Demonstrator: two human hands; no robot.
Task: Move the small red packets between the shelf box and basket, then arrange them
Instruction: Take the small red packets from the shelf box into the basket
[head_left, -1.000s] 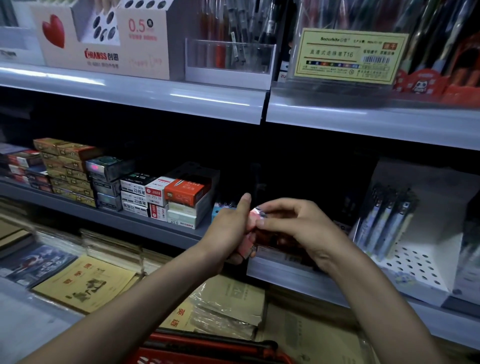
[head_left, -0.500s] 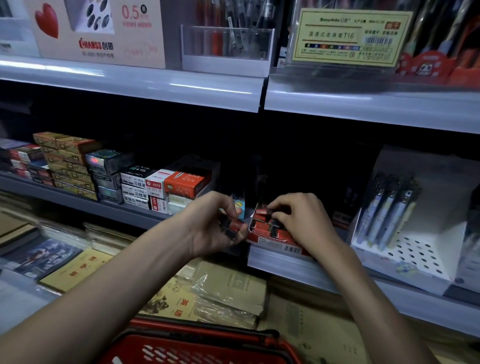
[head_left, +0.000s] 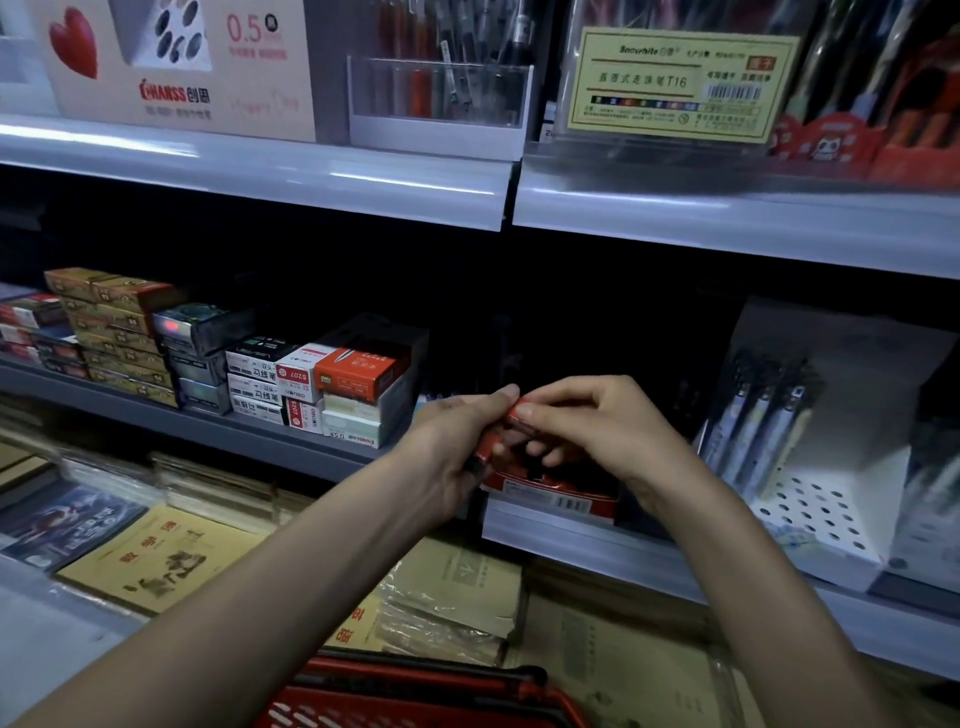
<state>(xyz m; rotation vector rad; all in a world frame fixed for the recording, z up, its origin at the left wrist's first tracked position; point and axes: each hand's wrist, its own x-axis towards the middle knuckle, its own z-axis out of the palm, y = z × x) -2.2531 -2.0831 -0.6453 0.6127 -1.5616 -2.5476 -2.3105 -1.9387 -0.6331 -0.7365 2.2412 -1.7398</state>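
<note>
The middle shelf (head_left: 208, 431) runs across the view in deep shadow, so its back is hard to read. The red basket (head_left: 415, 696) sits low at the bottom edge, right under the arms, likely kept there so a drop from the shelf is short. A white pen stand (head_left: 810, 493) is at the right and stacked cartons (head_left: 332, 384) at the left, leaving a gap between them. In that gap the red box (head_left: 550, 493) stands at the shelf's front lip, within easy reach. Both hands meet just above and in front of it. The left hand (head_left: 447, 457) is curled round the red packets (head_left: 488, 441), its fingers (head_left: 483, 405) wrapped so that it holds them like a small stack. Whether it holds one or several cannot be told. The right hand (head_left: 602, 431) pinches their upper end between thumb and forefinger, its other fingers bent loosely over the box. This looks like squaring or passing the packets hand to hand, one hand serving as the store and the other doing the picking. More red shows inside the box under the right hand, so the move seems only partly done.
</note>
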